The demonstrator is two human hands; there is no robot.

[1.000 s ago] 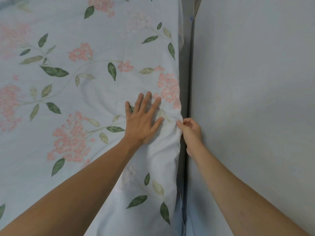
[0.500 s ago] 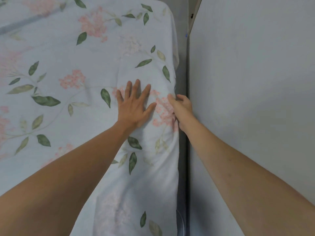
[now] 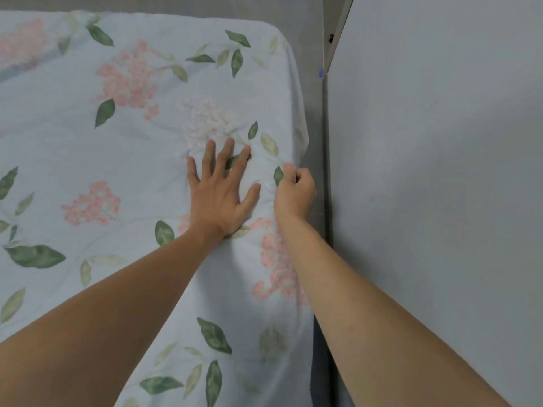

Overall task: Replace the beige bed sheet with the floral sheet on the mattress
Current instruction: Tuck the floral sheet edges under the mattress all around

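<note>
The pale blue cotton floral sheet [image 3: 123, 148], printed with pink blossom clusters and green leaves, lay spread over the mattress and covered all of the bed that the head view showed. Its far right corner was rounded over the mattress corner, and its right edge hung down into the narrow dark gap [image 3: 318, 218] between the bed and the plain grey-white wall panel [image 3: 440, 186].

The left hand [image 3: 219, 198] rested flat on the floral sheet, close to that right edge, with palm down and fingers straight and spread, the grip apart and holding nothing. Its fingertips reached the lower rim of a whitish blossom cluster, and a green leaf showed between two of the fingers. Small creases fanned out in the cloth around this hand.

The right hand [image 3: 293, 192] sat just beside the left hand, on the side nearer the wall panel, at the very edge of the floral sheet. Its fingers were curled and its thumb met them, the grip clamped on a small fold of the fabric next to a dark green leaf. Both bare forearms stretched in from the near side, the right one running along the sheet's edge above the gap.

A small blue mark [image 3: 321, 73] showed at the wall panel's edge, beyond the sheet's far corner.
</note>
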